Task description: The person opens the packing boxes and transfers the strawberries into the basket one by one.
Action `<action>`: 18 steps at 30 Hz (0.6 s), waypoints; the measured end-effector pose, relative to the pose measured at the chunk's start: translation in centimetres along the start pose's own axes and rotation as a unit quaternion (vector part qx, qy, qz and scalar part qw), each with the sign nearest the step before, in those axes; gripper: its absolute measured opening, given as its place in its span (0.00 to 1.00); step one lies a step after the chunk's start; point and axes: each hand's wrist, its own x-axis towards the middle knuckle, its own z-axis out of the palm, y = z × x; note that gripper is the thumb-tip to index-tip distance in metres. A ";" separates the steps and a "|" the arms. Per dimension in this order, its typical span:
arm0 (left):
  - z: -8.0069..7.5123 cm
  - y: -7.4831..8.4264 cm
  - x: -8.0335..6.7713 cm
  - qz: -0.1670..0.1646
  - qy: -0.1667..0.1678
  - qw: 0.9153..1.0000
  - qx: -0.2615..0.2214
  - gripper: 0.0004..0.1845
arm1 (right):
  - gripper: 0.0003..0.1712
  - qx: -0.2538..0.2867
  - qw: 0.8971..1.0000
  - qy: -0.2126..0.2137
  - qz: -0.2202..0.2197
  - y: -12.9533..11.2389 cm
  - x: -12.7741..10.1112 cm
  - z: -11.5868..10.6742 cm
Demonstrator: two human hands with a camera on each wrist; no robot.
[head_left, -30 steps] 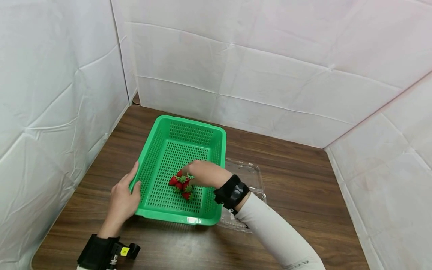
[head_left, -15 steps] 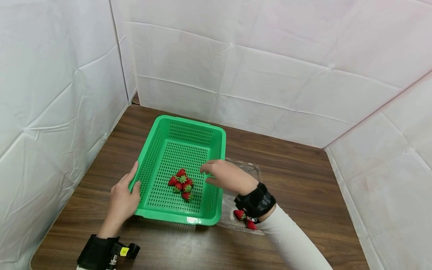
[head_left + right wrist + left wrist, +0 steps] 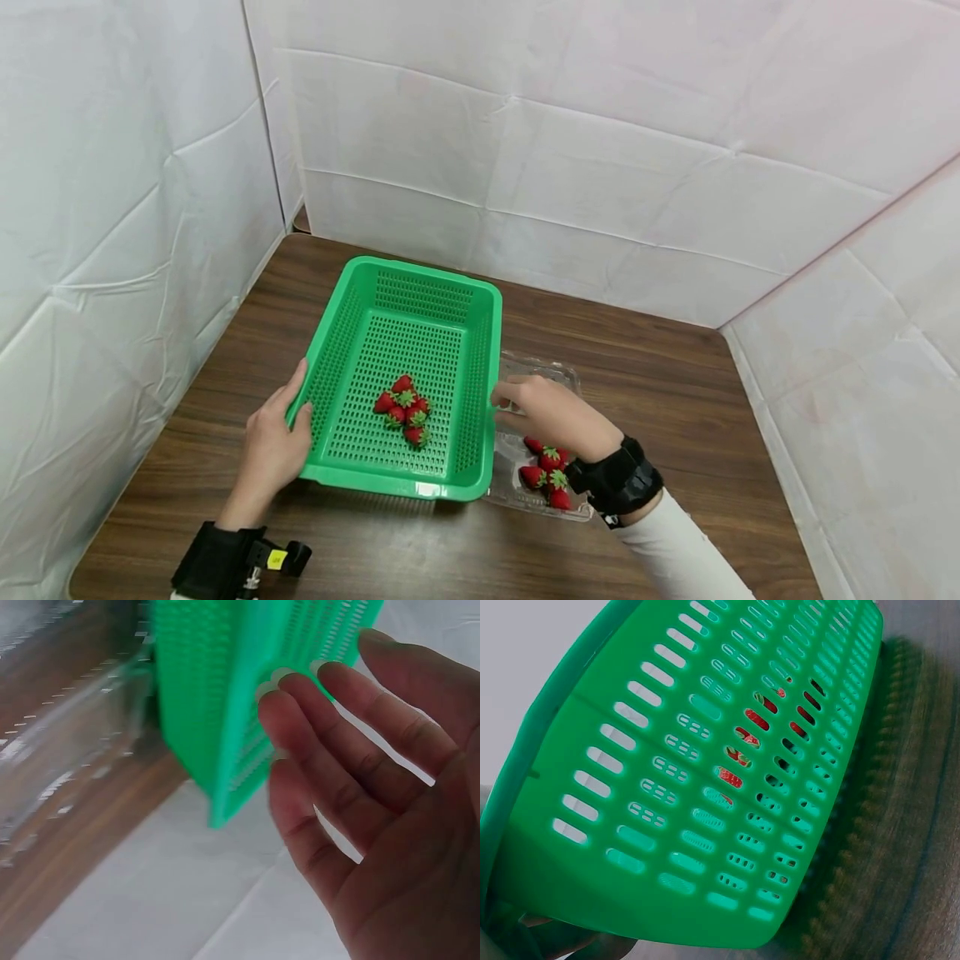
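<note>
My left hand [image 3: 276,442] grips the left side rim of a green plastic basket [image 3: 480,450]; its fingertips show dark under the rim in the left wrist view. Several red strawberries [image 3: 405,412] with leafy caps lie in a cluster on the basket's slotted floor, and their red shows through the side slots in the left wrist view. My right hand [image 3: 558,412] is at the basket's right rim, over a clear plastic clamshell box [image 3: 506,492]. Nothing is in its loosely bent fingers [image 3: 341,776]. More strawberries [image 3: 551,475] lie in the box, partly hidden by the right hand and wrist.
The basket and box share a dark brown wooden table [image 3: 660,392]. White sheeting [image 3: 600,167] rises behind the table and on both sides. The box stands close against the basket's right side, partly covered by it.
My right hand has come away from the strawberries in the basket and moved right, over the clear box, uncovering the cluster. My left hand and the basket have stayed in place.
</note>
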 end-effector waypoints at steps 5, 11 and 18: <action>0.2 -0.2 0.0 0.013 0.011 1.000 0.003 0.33 | 0.05 0.012 1.000 0.000 0.012 1.8 -1.2 1.3; 0.2 -0.2 0.0 0.006 0.008 1.000 0.003 0.33 | 0.07 -0.008 0.999 -0.046 0.020 3.5 -2.5 2.9; 0.2 -0.2 0.0 0.004 0.003 1.000 0.000 0.33 | 0.10 -0.036 0.995 -0.085 0.029 4.4 -3.2 4.8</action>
